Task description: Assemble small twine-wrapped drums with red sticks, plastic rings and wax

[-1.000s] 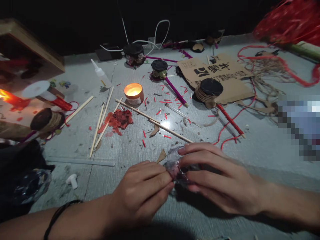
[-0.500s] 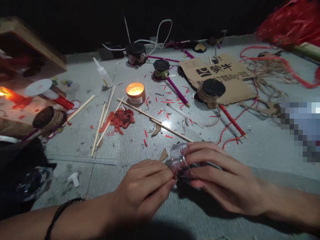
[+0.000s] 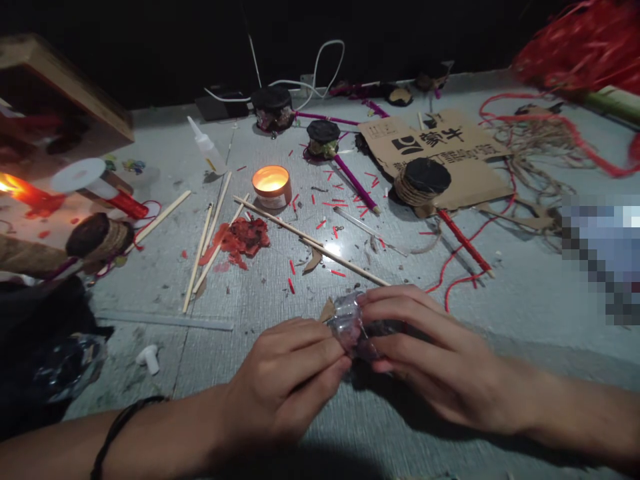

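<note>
A clear plastic piece (image 3: 347, 320), shiny and ring-like, sits between my hands near the front of the table. My left hand (image 3: 295, 373) is closed, its fingers pinching the piece's left lower edge. The fingers of my right hand (image 3: 435, 353) wrap round its right side. A small brown scrap (image 3: 327, 311) lies just behind my left fingertips. Beyond my hands a long thin wooden stick (image 3: 320, 247) lies slanted, with red bits scattered around it. My fingers hide part of the plastic.
A lit tin candle (image 3: 271, 187) stands mid-table, with red wax (image 3: 245, 237) and sticks in front. Another flame (image 3: 15, 187) burns at the far left. A rope-wrapped drum (image 3: 425, 180) rests by cardboard (image 3: 470, 143). A glue bottle (image 3: 205, 147) stands behind.
The plastic piece has shifted slightly left and looks more squeezed. My right hand has moved a little left with it; my left hand has barely moved.
</note>
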`<state>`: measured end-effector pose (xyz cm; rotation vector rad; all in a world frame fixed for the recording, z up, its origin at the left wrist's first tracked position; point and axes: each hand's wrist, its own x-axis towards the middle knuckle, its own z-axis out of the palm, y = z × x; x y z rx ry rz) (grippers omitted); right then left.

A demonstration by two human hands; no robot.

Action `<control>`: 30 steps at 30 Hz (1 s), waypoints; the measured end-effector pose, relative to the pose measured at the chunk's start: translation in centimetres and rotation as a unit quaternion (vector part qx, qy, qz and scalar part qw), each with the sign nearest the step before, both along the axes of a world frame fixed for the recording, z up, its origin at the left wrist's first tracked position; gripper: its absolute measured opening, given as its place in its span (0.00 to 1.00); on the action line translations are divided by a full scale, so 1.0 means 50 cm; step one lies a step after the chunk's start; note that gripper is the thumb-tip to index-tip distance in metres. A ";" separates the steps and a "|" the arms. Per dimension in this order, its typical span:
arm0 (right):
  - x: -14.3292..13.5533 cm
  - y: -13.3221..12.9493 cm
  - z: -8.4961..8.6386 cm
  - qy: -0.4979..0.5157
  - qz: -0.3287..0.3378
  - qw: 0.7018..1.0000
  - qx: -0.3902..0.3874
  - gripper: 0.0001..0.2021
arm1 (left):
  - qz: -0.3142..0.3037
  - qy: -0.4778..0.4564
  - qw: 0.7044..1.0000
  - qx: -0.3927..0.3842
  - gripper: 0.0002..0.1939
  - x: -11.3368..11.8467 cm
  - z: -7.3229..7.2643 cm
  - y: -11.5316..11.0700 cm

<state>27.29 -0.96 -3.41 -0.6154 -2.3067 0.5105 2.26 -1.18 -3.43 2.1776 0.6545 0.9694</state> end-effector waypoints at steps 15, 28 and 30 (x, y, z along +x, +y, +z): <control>0.004 0.002 0.006 0.038 -0.005 0.999 0.025 0.08 | 0.010 -0.006 0.999 0.035 0.08 -0.002 0.003 -0.003; 0.002 -0.001 0.001 0.009 -0.001 1.000 0.013 0.08 | 0.006 -0.006 1.000 0.028 0.09 -0.001 -0.001 -0.003; 0.001 -0.002 0.003 0.000 -0.001 1.000 0.005 0.07 | 0.007 -0.003 1.000 0.029 0.09 0.000 0.000 -0.002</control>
